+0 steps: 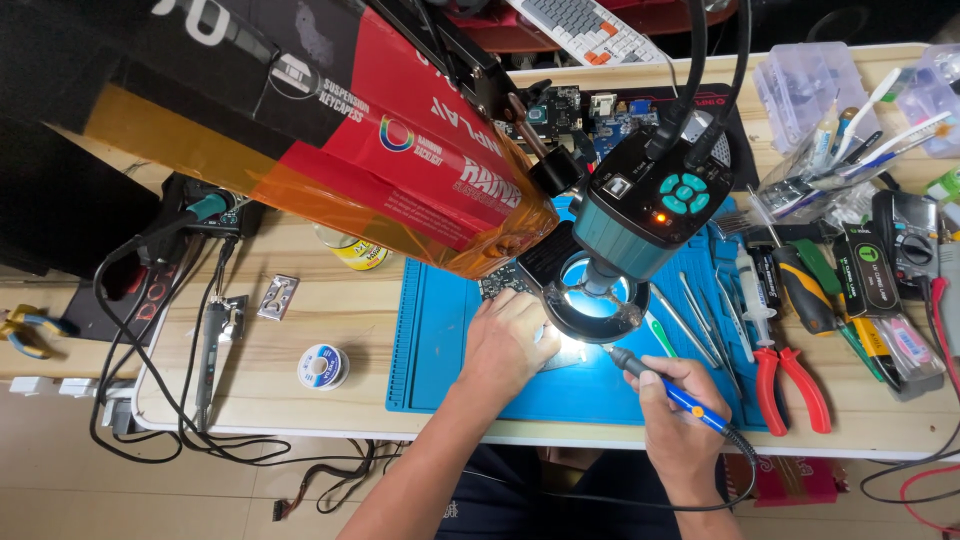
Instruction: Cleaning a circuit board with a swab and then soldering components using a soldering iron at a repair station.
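My left hand (508, 345) rests on the blue work mat (430, 340) and presses on a small circuit board (500, 281) that lies partly under the microscope's ring light (590, 300). My right hand (672, 400) grips a blue soldering pen (668, 385) like a pencil, its tip pointing up-left toward the lit spot under the lens. The teal microscope camera (645, 205) hangs right over that spot and hides the place where the tip meets the board.
A red and black cardboard box (330, 110) overhangs the desk's left half. A solder spool (323, 366), tape roll (358, 252), red pliers (790, 375), tweezers, screwdrivers, a multimeter (905, 245) and plastic boxes (815, 85) crowd the wooden desk. Cables hang off the left edge.
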